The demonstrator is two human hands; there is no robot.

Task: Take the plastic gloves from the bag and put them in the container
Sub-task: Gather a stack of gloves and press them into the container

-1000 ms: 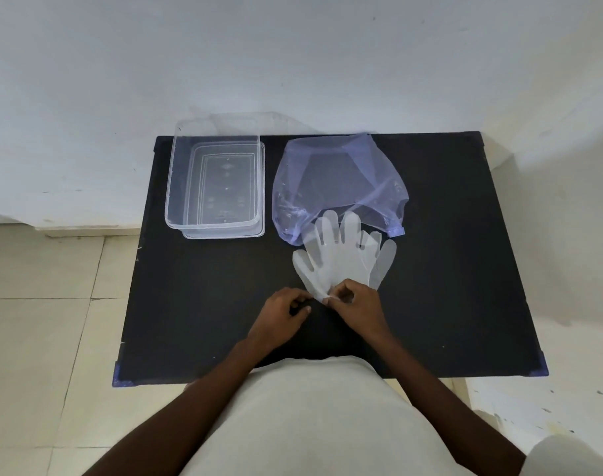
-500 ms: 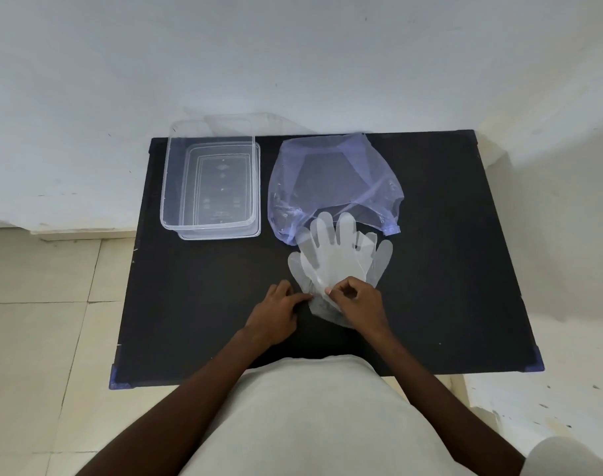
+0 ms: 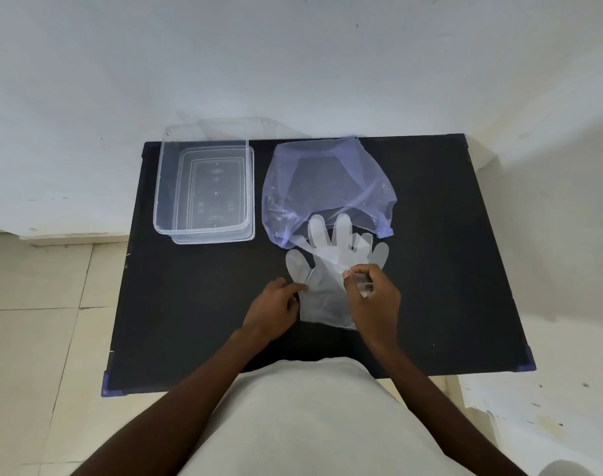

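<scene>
Clear plastic gloves (image 3: 331, 266) lie stacked and flat on the black table (image 3: 447, 269), their fingertips overlapping the mouth of a bluish see-through bag (image 3: 324, 187). My right hand (image 3: 372, 297) pinches the edge of the top glove and lifts it off the stack. At the stack's left edge my left hand (image 3: 276, 309) presses the lower glove down with its fingertips. An empty clear rectangular container (image 3: 203, 187) stands at the table's back left, resting on its lid.
A white wall runs behind the table. Tiled floor shows to the left and a pale floor to the right. My white shirt covers the table's near edge.
My right hand has risen and moved right, peeling the top glove's cuff upward. The left hand stayed at the stack's left edge. More of the gloves' cuff end now lies exposed.
</scene>
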